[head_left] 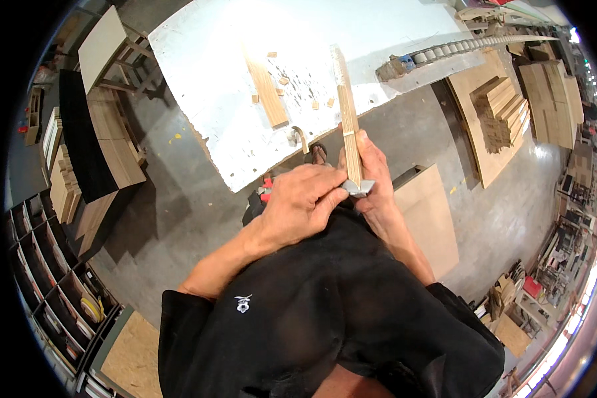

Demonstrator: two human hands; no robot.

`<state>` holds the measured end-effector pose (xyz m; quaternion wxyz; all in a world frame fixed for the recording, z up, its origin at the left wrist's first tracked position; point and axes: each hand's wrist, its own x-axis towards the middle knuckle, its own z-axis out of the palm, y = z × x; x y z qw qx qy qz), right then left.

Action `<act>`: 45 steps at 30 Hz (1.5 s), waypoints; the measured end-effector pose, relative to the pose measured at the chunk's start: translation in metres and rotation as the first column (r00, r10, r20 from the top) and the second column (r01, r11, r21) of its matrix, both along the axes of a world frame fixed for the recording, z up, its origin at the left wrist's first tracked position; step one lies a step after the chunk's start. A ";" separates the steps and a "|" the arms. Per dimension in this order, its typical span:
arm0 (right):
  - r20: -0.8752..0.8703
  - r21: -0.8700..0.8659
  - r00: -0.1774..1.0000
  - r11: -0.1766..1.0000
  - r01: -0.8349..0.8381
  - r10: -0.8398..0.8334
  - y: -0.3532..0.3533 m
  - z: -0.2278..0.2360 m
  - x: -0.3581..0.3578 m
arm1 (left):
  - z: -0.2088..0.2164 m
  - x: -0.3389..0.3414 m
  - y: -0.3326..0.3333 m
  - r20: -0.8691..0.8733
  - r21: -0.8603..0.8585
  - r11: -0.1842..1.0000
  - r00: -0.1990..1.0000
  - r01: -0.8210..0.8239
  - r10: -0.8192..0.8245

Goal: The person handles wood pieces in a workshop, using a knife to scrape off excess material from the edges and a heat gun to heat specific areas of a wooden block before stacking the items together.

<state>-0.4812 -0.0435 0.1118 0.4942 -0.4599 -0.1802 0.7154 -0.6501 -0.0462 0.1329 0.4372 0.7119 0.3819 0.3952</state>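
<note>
My right hand is wrapped round a long, narrow wooden strip, which slants up and away over the table edge. A pale band crosses the strip partway along. At its near end sits a flat grey piece, whose material I cannot make out. My left hand is closed, with thumb and fingertips pinching beside that grey piece and the strip's end. On the white table lie another wooden strip, several small wood offcuts and a curved tool at the near edge.
A grey-white segmented hose or chain runs along the table's right side. Stacked wooden pieces rest on a board to the right. A plywood panel stands near my right forearm. Wooden benches and shelving are at left.
</note>
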 end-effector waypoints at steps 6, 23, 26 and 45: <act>0.080 -0.022 0.995 0.998 0.061 -0.059 0.007 0.012 -0.004 | 0.009 0.000 0.008 -0.093 -0.042 0.999 0.996 0.000 -0.003; -0.015 -0.209 0.999 0.978 0.024 -0.028 0.013 0.003 -0.016 | -0.025 -0.001 0.010 -0.222 0.271 0.962 0.970 -0.038 0.101; -0.181 -0.222 0.982 0.975 0.009 -0.050 0.010 -0.020 -0.012 | -0.033 -0.001 0.011 -0.229 0.265 0.961 0.963 -0.082 0.145; -0.153 -0.412 0.987 0.911 -0.017 -0.051 0.015 -0.033 -0.007 | -0.022 -0.018 0.037 0.067 -0.467 0.874 0.991 0.137 -0.120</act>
